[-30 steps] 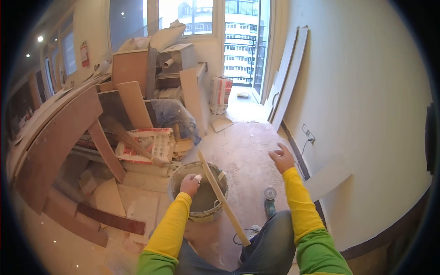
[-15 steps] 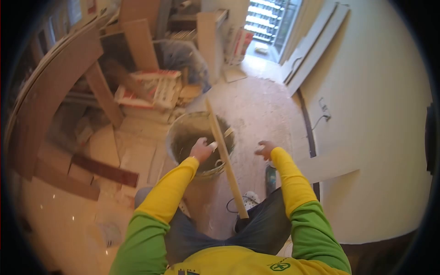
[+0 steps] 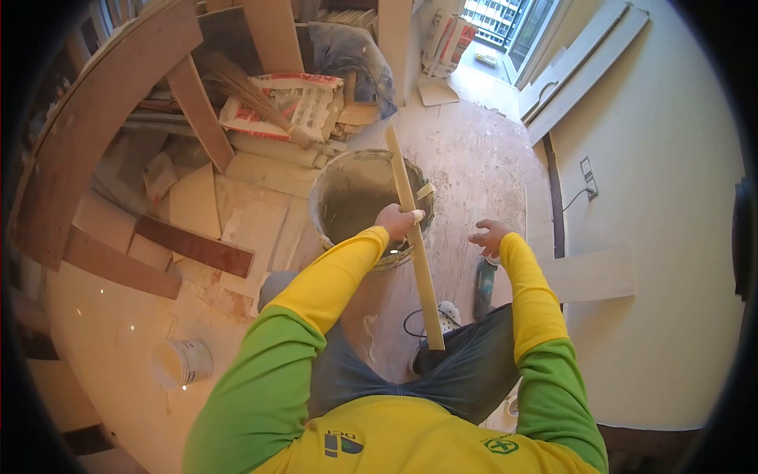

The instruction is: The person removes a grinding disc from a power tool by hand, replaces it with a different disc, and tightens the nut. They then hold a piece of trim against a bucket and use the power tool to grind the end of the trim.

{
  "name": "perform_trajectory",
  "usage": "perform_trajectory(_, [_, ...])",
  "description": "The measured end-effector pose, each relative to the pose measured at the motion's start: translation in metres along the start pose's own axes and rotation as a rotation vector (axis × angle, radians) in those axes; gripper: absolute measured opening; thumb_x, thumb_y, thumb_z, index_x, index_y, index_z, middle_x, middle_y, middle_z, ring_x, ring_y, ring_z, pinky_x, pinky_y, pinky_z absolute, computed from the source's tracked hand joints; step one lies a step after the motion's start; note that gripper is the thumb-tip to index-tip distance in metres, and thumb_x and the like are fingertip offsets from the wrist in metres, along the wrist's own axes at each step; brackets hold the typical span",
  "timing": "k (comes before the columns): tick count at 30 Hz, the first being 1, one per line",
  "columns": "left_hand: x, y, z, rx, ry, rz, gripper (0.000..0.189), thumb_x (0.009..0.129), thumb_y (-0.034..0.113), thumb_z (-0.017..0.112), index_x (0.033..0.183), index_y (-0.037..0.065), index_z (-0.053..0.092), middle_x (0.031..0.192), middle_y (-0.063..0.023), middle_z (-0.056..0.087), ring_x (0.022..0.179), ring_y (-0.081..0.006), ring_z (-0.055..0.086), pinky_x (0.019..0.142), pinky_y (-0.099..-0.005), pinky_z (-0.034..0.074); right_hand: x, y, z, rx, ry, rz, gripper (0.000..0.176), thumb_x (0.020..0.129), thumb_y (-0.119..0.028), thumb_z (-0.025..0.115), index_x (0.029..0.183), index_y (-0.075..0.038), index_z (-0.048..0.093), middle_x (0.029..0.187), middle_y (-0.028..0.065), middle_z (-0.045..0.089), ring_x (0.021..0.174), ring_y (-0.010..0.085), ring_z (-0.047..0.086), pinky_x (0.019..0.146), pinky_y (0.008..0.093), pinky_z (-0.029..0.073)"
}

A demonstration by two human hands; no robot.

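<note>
A long, narrow wooden strip (image 3: pixel 424 279) lies across the right part of a large round bucket (image 3: pixel 318 207) that has grey, crusted inner walls. My left hand (image 3: pixel 397 222) has hold of the strip near its middle, with the thumb over its face and something white on the thumb tip. To the right, my right hand (image 3: pixel 491 238) is apart from the strip, fingers spread and nothing in them. Just below that hand stands a slim dark teal tool (image 3: pixel 483 291), beside my right leg. The strip's near end comes down between my knees, by a white shoe with holes (image 3: pixel 448 316).
A white tub (image 3: pixel 183 363) stands on the floor at lower left. Boards (image 3: pixel 193 246), a broom (image 3: pixel 260 103) and a red-and-white sack (image 3: pixel 312 107) crowd the left side. White panels (image 3: pixel 588 75) lean on the right wall near a socket with a cable (image 3: pixel 590 188). A doorway opens at the back.
My left hand has gone from beside the strip to gripping it. My right hand stays open at the right. The whole view has shifted, so things sit further right and higher.
</note>
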State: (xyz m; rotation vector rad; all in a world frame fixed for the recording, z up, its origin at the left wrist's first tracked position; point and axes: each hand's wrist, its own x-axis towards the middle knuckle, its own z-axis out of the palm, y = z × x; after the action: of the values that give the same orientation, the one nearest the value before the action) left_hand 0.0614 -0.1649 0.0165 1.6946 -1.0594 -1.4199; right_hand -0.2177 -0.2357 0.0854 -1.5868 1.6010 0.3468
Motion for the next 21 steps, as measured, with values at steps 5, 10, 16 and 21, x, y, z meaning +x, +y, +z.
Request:
perform_trajectory(5, [-0.008,0.017,0.005,-0.131,0.008,0.072,0.048,0.09,0.034,0.074,0.118,-0.003,0.065,0.108,-0.0117,0.069,0.087,-0.0214,0.069,0.073,-0.0358,0.059,0.005,0.019,-0.002,0.058,0.029,-0.015,0.069,0.091,-0.031,0.071,0.15,-0.01,0.042,0.124,0.0223,0.067,0.097,0.0317,0.072,0.074,0.0412,0.059])
perform_trajectory(10, [-0.044,0.073,-0.015,-0.439,0.004,0.206,0.036,0.091,0.027,0.073,0.117,0.005,0.067,0.105,-0.0052,0.067,0.085,-0.0156,0.065,0.076,-0.0314,0.058,0.002,0.02,-0.004,0.068,0.06,-0.001,0.067,0.09,-0.03,0.072,0.148,-0.01,0.046,0.121,0.0215,0.068,0.09,0.03,0.072,0.071,0.0434,0.059])
perform_trajectory(16, [-0.047,0.078,-0.085,-0.446,0.226,0.181,0.04,0.084,0.037,0.079,0.113,0.012,0.067,0.091,0.0001,0.061,0.079,-0.0139,0.059,0.069,-0.0299,0.053,0.007,0.032,-0.005,0.148,0.055,0.017,0.07,0.09,-0.031,0.071,0.15,-0.01,0.042,0.124,0.0216,0.066,0.091,0.0312,0.072,0.073,0.0436,0.06])
perform_trajectory(21, [-0.044,0.065,-0.122,-0.861,0.448,0.087,0.035,0.085,0.034,0.075,0.111,0.014,0.064,0.101,-0.0038,0.063,0.086,-0.0171,0.061,0.069,-0.031,0.051,-0.002,0.036,-0.013,0.14,0.091,0.009,0.071,0.09,-0.032,0.07,0.152,-0.01,0.04,0.124,0.0207,0.066,0.085,0.0285,0.071,0.064,0.0407,0.058])
